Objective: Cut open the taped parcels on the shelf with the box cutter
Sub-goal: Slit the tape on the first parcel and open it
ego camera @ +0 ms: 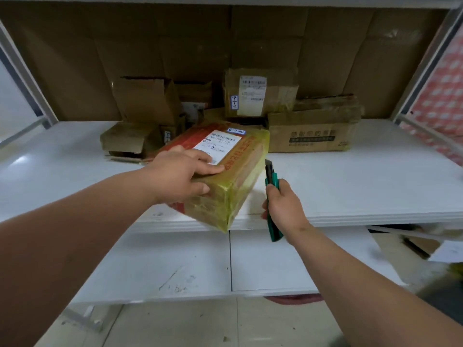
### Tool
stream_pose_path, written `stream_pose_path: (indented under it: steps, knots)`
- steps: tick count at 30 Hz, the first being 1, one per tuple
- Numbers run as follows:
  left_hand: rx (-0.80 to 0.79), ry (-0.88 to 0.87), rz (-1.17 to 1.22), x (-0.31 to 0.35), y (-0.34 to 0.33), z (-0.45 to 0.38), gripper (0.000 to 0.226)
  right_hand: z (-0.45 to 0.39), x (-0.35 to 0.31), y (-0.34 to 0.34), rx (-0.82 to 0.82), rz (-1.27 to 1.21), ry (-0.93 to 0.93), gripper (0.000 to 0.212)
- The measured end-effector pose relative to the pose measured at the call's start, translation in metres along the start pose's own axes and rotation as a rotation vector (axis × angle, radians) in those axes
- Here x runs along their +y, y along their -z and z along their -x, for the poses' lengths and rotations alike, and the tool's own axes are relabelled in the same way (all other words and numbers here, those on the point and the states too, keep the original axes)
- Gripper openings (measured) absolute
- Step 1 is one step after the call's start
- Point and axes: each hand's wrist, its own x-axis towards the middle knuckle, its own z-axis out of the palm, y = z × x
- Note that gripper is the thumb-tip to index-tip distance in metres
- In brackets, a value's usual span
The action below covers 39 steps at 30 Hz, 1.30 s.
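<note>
The parcel (226, 171) lies at the shelf (350, 186) front edge, its near corner overhanging. Left hand (175, 175) clamps its top; right hand (283, 206), at 3 o'clock, grips the cutter (271, 196), blade up. A slipping cut could nick the left fingers or shove the parcel off.

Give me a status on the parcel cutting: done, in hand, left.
Done: the boxes at the back left already stand open. In hand: the left hand grips the yellow-taped parcel at the shelf edge; the right hand holds the green box cutter beside it, not yet cutting. Left: this parcel and the labelled box behind.
</note>
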Motion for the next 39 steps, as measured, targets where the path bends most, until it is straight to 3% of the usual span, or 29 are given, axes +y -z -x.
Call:
stream_pose_path:
  steps: [4,7,12,19,23,39]
  knots:
    - [0.089,-0.100,-0.168,0.017,-0.008,-0.021,0.052,0.030,0.019,0.008,0.004,0.133,0.115,0.014]
    - [0.135,-0.080,-0.087,0.029,-0.015,-0.035,0.055,0.052,0.030,0.011,0.024,0.261,0.222,0.020]
    - [0.159,-0.053,-0.197,0.039,-0.020,-0.046,0.060,0.075,0.043,0.011,0.051,0.354,0.294,0.027]
    - [0.184,-0.041,-0.211,0.047,-0.025,-0.047,0.057,0.080,0.025,0.002,0.162,0.331,0.229,0.020]
    - [0.168,-0.046,-0.198,0.047,-0.026,-0.047,0.058,0.076,0.018,-0.002,0.173,0.379,0.200,0.001]
    - [0.126,-0.051,-0.131,0.044,-0.024,-0.047,0.056,0.078,0.019,-0.010,0.269,0.429,0.229,0.009]
